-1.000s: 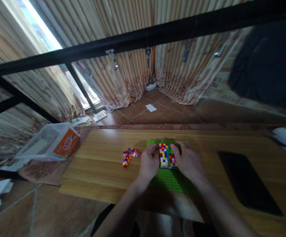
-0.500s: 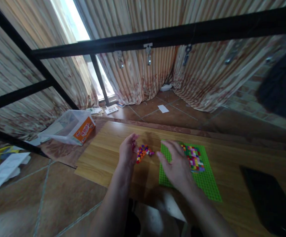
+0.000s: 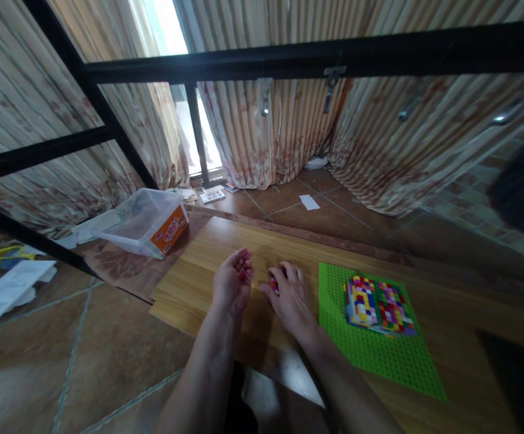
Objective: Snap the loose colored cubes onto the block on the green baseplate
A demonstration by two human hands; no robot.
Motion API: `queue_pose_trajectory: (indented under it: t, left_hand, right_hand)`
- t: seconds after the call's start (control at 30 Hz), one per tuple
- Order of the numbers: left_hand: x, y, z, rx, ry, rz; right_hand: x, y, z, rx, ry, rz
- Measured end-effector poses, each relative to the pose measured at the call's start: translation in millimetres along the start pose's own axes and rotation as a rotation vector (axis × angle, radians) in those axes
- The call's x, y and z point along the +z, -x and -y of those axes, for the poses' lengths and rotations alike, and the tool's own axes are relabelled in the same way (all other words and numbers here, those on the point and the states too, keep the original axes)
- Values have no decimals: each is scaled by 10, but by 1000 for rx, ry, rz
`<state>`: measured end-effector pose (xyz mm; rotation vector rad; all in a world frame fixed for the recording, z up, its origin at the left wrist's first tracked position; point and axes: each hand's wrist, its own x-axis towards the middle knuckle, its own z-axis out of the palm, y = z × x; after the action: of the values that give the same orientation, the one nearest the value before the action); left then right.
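Observation:
My left hand (image 3: 232, 282) is turned palm up and curled, with a few small pink-red toy bricks (image 3: 242, 276) showing in it. To its right my right hand (image 3: 291, 295) rests low on the table, its fingers bent around a little heap of loose bricks (image 3: 274, 281). Most of that heap is hidden under the fingers. A green baseplate (image 3: 338, 349) lies right of my right hand. On it stands a block of many-coloured bricks (image 3: 379, 304), with a taller part on its left side.
The wooden table (image 3: 198, 271) ends at the left above a tiled floor. Beyond that edge stands a clear plastic bin (image 3: 139, 226) with an orange label. A dark flat object (image 3: 515, 367) lies at the right. Black metal bars (image 3: 266, 66) cross in front of the curtains.
My right hand has moved left from above the baseplate down to the loose bricks and now covers them. The view has shifted, leaving the brick block uncovered.

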<state>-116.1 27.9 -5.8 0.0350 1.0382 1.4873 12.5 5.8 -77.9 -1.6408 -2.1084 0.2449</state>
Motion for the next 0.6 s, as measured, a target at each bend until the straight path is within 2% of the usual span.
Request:
queue_pose_trajectory:
  t: [0.17, 0.6]
  left_hand:
    - [2, 5, 129, -31, -66, 22]
    - [-86, 28, 541, -13, -242, 113]
  right_hand:
    - [-17, 0, -29, -10, -11, -7]
    - [-135, 74, 81, 122, 274, 90]
